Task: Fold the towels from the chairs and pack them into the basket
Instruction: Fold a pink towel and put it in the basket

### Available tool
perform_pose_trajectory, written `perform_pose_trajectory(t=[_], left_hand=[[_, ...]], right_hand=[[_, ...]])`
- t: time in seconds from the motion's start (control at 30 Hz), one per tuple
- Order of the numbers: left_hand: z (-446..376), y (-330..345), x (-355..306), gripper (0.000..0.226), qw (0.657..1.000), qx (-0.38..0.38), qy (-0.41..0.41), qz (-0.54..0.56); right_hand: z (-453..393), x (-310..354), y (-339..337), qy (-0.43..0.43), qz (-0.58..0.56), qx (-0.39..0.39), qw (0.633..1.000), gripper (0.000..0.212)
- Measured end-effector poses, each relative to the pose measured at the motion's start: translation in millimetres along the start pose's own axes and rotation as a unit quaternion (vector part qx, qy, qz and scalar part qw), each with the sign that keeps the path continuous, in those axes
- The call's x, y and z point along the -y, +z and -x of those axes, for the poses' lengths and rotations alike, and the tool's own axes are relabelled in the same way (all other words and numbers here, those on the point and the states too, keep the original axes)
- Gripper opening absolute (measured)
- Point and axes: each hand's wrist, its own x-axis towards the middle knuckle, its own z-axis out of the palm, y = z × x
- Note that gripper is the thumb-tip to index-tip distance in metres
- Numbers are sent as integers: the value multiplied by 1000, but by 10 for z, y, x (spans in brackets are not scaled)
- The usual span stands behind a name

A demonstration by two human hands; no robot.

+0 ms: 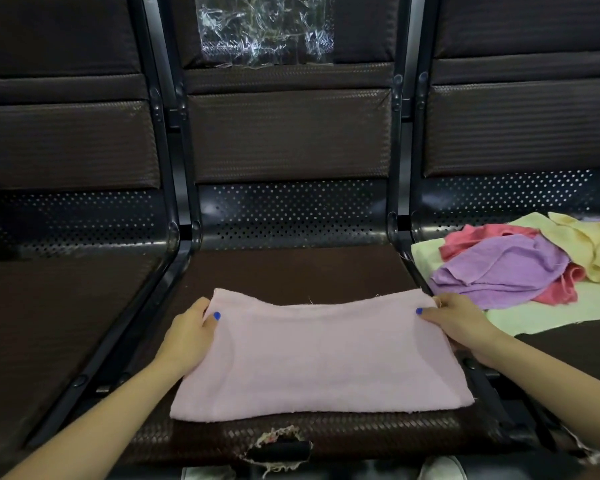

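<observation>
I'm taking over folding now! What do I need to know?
Left hand pinches the pink towel's far left corner; right hand pinches its far right corner.
The pink towel lies flat on the middle seat, apparently folded once.
An unfolded pile of purple, red, yellow and green towels waits on the right seat.
No basket is in view.
Left: finish this fold, fold the pile, pack everything.
</observation>
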Motion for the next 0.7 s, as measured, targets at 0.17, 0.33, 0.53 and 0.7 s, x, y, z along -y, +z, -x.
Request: perform_pose_trajectory(t=[0.17, 0.33, 0.53, 0.7], left_hand=[[3, 35, -21, 25, 997, 20, 4, -75], [-20, 51, -58, 17, 996, 27, -25, -75], [92, 7, -203, 59, 965, -39, 51, -254], [216, 148, -481, 32, 938, -17, 271, -217]], right_hand=[[51, -44, -32, 29, -3, 27, 999, 30], [50, -69, -58, 40, -3, 69, 997, 11], [144, -14, -100, 102, 108, 129, 980, 32], [254, 95, -31, 80, 153, 173, 970, 15]])
